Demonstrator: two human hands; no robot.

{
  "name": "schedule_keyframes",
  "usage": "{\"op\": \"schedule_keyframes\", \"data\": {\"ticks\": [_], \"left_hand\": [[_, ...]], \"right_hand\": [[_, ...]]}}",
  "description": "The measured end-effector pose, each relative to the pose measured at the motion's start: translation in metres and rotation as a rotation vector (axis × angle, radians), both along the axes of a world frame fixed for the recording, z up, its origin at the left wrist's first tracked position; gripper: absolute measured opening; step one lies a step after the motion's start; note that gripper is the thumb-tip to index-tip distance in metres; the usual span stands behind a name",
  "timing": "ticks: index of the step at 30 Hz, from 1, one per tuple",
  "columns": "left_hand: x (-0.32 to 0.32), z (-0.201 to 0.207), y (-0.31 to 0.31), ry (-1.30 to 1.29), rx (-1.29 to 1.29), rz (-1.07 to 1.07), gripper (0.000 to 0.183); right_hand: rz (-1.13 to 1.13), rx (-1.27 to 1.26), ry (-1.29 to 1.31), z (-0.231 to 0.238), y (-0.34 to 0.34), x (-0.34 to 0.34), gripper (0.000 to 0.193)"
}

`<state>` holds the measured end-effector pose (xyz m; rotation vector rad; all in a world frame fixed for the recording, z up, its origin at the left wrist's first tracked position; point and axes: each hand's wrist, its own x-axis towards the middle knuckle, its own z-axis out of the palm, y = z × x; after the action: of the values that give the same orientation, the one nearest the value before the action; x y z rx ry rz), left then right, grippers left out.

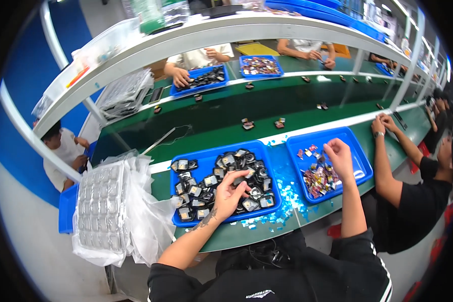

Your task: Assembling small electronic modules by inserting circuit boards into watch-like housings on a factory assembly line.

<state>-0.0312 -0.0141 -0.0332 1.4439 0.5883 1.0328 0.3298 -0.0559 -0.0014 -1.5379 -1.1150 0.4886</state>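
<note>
Worker at a green counter (246,234), mid-sort: left hand (230,195) hovers over the near-left blue tray (212,151), fingers pinched together on a small dark square part (239,180) above the pile, while the right hand (338,157) reaches into the second blue tray (358,151) just to the right, fingertips closed together over the coloured bits (319,180); can't tell if it actually holds one. Progress, judged from the layout: plenty left. The left tray is packed w/ approx. 30+ dark parts (too heaped for an exact count), the right tray about half covered w/ small red-and-silver pieces, also too many and too small to count. Light-blue scraps (279,204) litter the counter between the trays and toward the near edge. Count: 2 blue trays at this station, 2 more on the far side of the belt (287,110), approx. 10 loose items riding it. Stack of clear blister sheets in plastic bags (108,209) at the counter's left end. Co-worker's hands (382,123) rest at the right.
</note>
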Motion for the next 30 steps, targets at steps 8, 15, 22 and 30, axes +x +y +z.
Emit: {"op": "schedule_keyframes", "data": {"ticks": [8, 15, 22, 30], "left_hand": [[0.002, 0.011, -0.006, 0.09, 0.093, 0.075, 0.019], [0.044, 0.059, -0.006, 0.354, 0.204, -0.089, 0.03], [0.05, 0.067, -0.001, 0.245, 0.225, 0.029, 0.01], [0.048, 0.058, 0.001, 0.127, -0.001, 0.04, 0.014]], "right_hand": [[-0.014, -0.037, -0.145, 0.023, -0.002, -0.007, 0.013], [0.373, 0.099, 0.31, 0.04, -0.013, -0.09, 0.008], [0.548, 0.129, 0.432, 0.037, 0.003, -0.145, 0.007], [0.398, 0.199, 0.145, 0.027, 0.005, -0.151, 0.008]]}}
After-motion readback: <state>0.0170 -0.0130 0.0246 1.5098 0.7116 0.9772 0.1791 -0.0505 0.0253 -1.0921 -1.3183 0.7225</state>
